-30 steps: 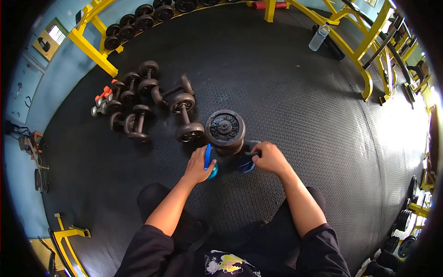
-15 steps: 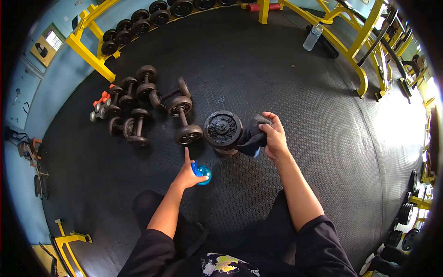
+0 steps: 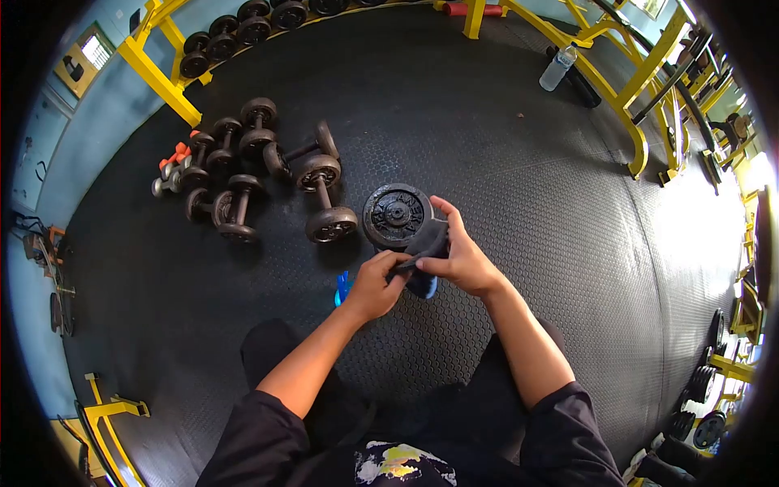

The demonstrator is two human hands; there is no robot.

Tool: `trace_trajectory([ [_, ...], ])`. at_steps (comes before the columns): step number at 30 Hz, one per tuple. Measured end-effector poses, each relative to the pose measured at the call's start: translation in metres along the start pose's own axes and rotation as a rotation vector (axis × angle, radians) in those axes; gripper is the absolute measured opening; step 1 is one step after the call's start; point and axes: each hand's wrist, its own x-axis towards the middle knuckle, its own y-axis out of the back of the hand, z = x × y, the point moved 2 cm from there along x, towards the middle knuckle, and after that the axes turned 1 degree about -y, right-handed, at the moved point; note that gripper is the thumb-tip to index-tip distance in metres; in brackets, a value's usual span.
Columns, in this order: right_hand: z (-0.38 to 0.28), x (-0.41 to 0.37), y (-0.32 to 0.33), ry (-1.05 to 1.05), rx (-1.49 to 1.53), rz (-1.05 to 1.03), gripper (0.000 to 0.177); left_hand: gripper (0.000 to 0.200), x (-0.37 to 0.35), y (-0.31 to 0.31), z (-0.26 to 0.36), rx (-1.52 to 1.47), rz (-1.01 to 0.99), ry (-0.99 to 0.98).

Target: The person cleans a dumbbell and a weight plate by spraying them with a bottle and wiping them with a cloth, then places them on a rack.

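A dark grey cloth point(image 3: 428, 241) is stretched between my two hands, just in front of a dumbbell point(image 3: 396, 214) standing on end with its black lettered plate facing up. My right hand point(image 3: 471, 261) grips the cloth from the right, its thumb pressed on top and index finger beside the plate's edge. From the left, my left hand point(image 3: 375, 287) pinches the cloth's near edge with its fingertips. A blue bottle point(image 3: 342, 286) stands on the floor behind my left hand, which hides most of it. Below the cloth a bluish end hangs down.
Several dumbbells point(image 3: 322, 191) lie grouped on the black rubber floor to the left, with small orange ones point(image 3: 180, 151) farther off. A yellow rack point(image 3: 162, 85) with dumbbells stands at the back. A water bottle point(image 3: 557, 68) is beside yellow gym equipment point(image 3: 629, 97) at the back right.
My left hand has left the blue bottle and moved up and right to the cloth, pinching its edge. My right hand has shifted slightly left with the cloth.
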Motion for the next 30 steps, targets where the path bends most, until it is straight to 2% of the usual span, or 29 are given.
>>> trace_trajectory([
  [1,-0.009,-0.005,0.000,-0.039,-0.373,0.028,0.098,0.023,0.002,0.005,0.000,-0.008,0.036,-0.089],
  [2,-0.013,-0.010,0.001,-0.079,-0.743,0.058,0.096,0.023,0.004,0.010,-0.003,-0.011,0.035,-0.090],
  [3,-0.009,-0.013,0.006,-0.113,-0.871,0.114,0.093,0.022,0.007,0.016,-0.006,-0.024,0.086,-0.089],
  [4,-0.004,-0.014,0.013,-0.121,-0.870,0.119,0.093,0.021,0.009,0.022,-0.009,-0.038,0.135,-0.086],
  [6,0.010,-0.018,0.026,-0.231,-1.050,0.005,0.087,0.020,0.013,0.033,-0.017,-0.137,0.205,-0.077],
  [7,0.007,-0.021,0.022,-0.215,-1.075,-0.022,0.067,0.018,0.014,0.038,-0.018,-0.158,0.209,-0.043],
  [8,0.007,-0.022,0.021,-0.217,-1.074,-0.024,0.067,0.017,0.016,0.043,-0.019,-0.178,0.216,-0.011],
  [10,0.010,-0.022,0.019,-0.405,-1.106,-0.197,0.050,0.015,0.020,0.047,-0.019,-0.183,0.198,-0.015],
  [11,0.011,-0.021,0.019,-0.498,-1.121,-0.285,0.050,0.014,0.022,0.046,-0.021,-0.156,0.208,0.017],
  [12,0.008,-0.022,0.018,-0.499,-1.126,-0.292,0.050,0.014,0.023,0.045,-0.023,-0.129,0.217,0.051],
  [14,0.000,-0.023,0.017,-0.497,-0.783,-0.250,0.052,0.014,0.027,0.043,-0.029,-0.110,0.221,0.058],
  [15,0.007,-0.024,0.023,-0.392,-0.675,-0.209,0.046,0.014,0.028,0.042,-0.032,-0.103,0.203,0.052],
  [16,-0.001,-0.025,0.026,-0.395,-0.679,-0.213,0.046,0.015,0.029,0.042,-0.033,-0.095,0.185,0.046],
  [18,-0.025,-0.027,0.026,-0.586,-0.517,-0.146,0.037,0.016,0.031,0.041,-0.034,-0.128,0.155,0.108],
  [19,-0.032,-0.032,0.022,-0.590,-0.427,0.024,0.033,0.017,0.031,0.040,-0.035,-0.159,0.119,0.168],
  [20,-0.027,-0.034,0.025,-0.591,-0.437,0.018,0.033,0.017,0.031,0.040,-0.034,-0.163,0.129,0.166],
  [22,-0.023,-0.033,0.037,-0.370,-0.463,0.011,0.038,0.018,0.031,0.038,-0.028,-0.219,0.051,0.181],
  [23,-0.026,-0.034,0.042,-0.379,-0.397,0.098,0.038,0.025,0.030,0.039,-0.022,-0.180,0.042,0.154],
  [24,-0.029,-0.035,0.045,-0.379,-0.403,0.093,0.038,0.025,0.029,0.040,-0.016,-0.183,0.050,0.152],
  [26,-0.037,-0.036,0.053,-0.285,-0.118,0.501,0.038,0.034,0.025,0.044,-0.007,0.083,0.181,0.066],
  [27,-0.043,-0.032,0.054,-0.108,0.068,0.617,0.039,0.051,0.026,0.045,-0.021,0.127,0.172,0.155],
  [28,-0.049,-0.029,0.055,0.070,0.255,0.726,0.040,0.051,0.030,0.040,-0.050,0.124,0.178,0.156],
  [30,-0.040,-0.028,0.070,0.117,0.309,0.649,0.046,0.060,0.035,0.027,-0.106,-0.232,0.333,0.231],
])
